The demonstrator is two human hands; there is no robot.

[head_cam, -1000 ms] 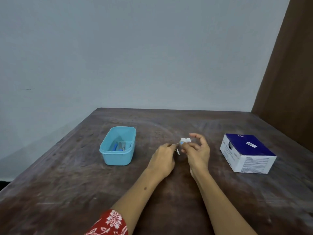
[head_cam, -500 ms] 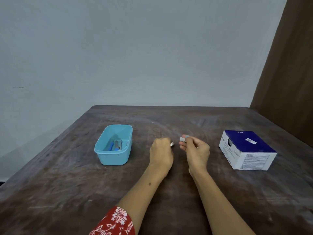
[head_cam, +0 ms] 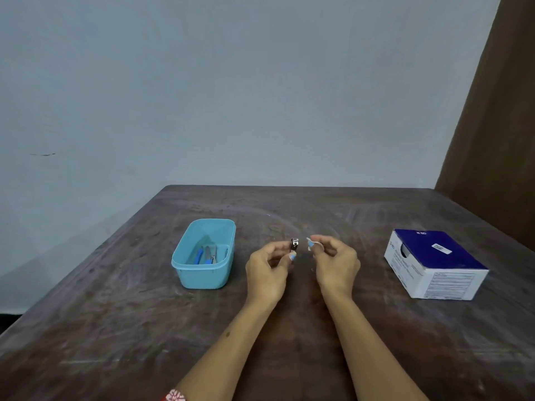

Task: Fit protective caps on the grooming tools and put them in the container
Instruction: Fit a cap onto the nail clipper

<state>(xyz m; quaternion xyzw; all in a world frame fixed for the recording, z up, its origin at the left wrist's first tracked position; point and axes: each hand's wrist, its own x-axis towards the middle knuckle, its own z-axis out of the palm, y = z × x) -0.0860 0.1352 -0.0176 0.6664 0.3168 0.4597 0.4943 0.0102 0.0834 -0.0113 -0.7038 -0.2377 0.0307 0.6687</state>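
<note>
Counter (head_cam: 289, 342) carries all. Blue-white box (head_cam: 434, 264) sits right, unused. Container (head_cam: 204, 256) left, open, tools inside, within reach. Left hand (head_cam: 267, 270) grip pinches nail clipper (head_cam: 294, 245) upright; right hand (head_cam: 335, 263) grip pinches cap (head_cam: 310, 243) just beside, apart, likely aligning for fitting.

The only readable lettering stands on the dark blue and white cardboard box (head_cam: 434, 263) at the right of the brown wooden counter (head_cam: 115, 328). Small white letters near the far edge of its blue top read "BD", and the same two letters appear to stand in blue at the upper end of its white left side, though there they are small and hard to make out. A white sticker on the blue top carries a dark code too small to read. The white front face bears several lines of fine print inside ruled frames, and the left side more print, all blurred beyond reading.
</note>
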